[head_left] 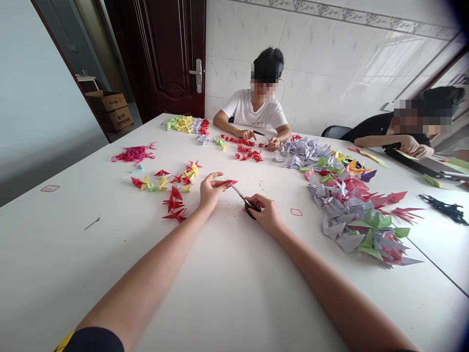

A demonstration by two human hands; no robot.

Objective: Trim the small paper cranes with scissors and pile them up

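While your left hand (209, 192) pinches a small red paper piece (232, 182) just above the white table (205, 293), its fingers hide part of that piece. Your right hand (268, 213) curls its fingers around the scissors (240, 194), partly covering the black handles; which fingers pass through the loops cannot be told. The blades reach the paper, but whether they grip it is too small to make out.

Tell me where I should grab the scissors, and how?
Best by the black handles, probably from the near right, where the right hand holds the scissors. The handles face that side; the blades point away, toward the red paper in the left hand.
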